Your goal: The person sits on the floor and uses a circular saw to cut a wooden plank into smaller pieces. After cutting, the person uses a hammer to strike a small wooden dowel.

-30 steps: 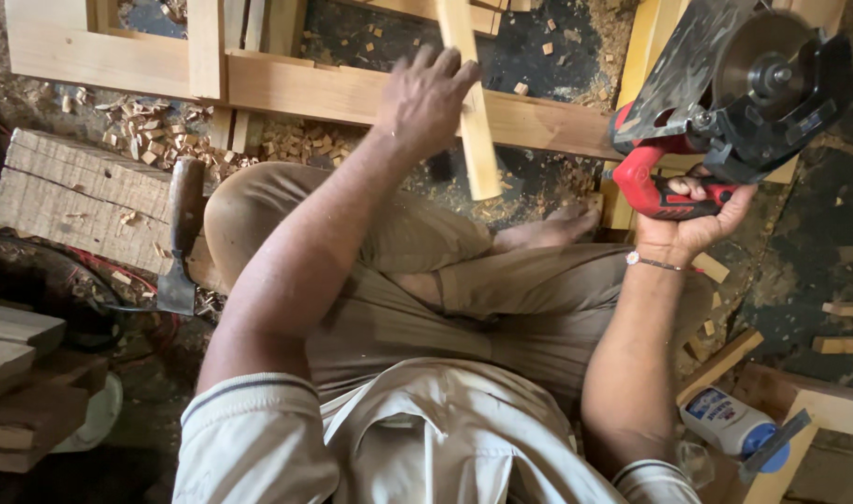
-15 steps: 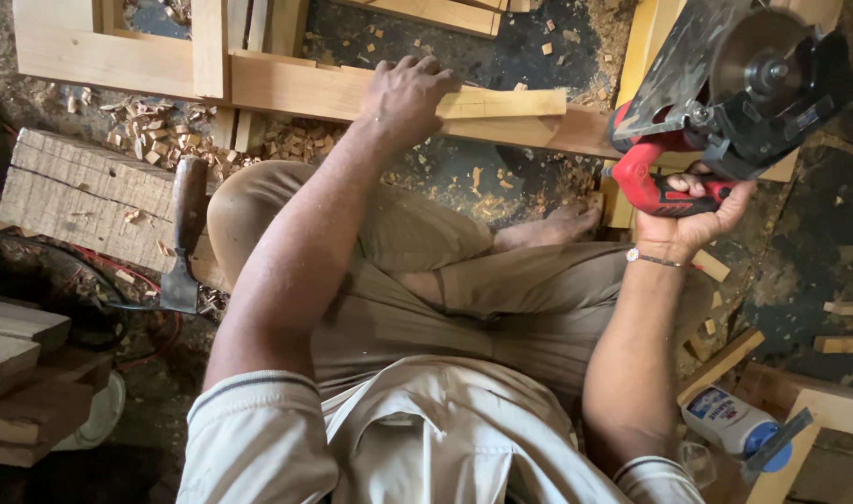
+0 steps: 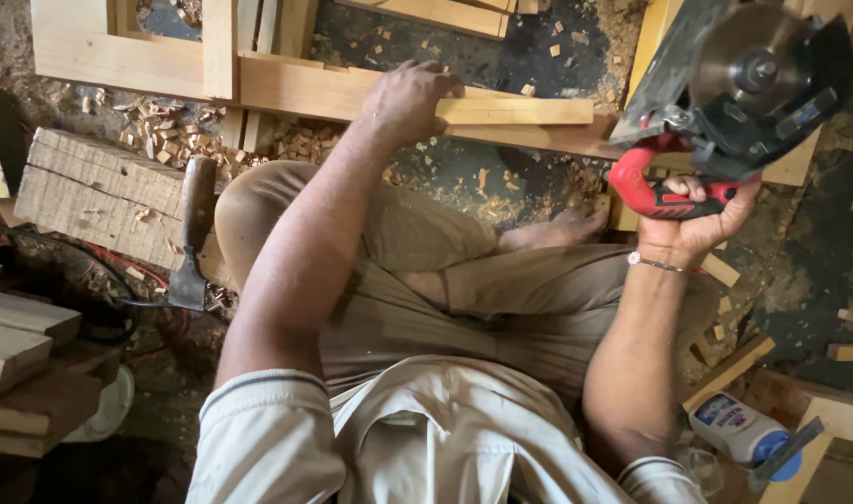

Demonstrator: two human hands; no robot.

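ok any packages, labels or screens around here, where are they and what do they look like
Glue bottle: lying on its side on the floor by the right elbow; white body, blue and red label, blue cap end.
Small blue label: on the circular saw's dark guard, held up by the right hand.
No screens or signs.

Left arm stretched forward, left hand (image 3: 409,98) palm down, fingers curled in grasp. Right forearm raised, right hand (image 3: 695,213) clenched, palm up, bracelet on wrist.

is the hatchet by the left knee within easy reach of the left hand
Probably yes. The left hand rests on a wood strip, and the hatchet lies uncovered on the plank beside that arm, nothing between them; it would have to let go of the strip.
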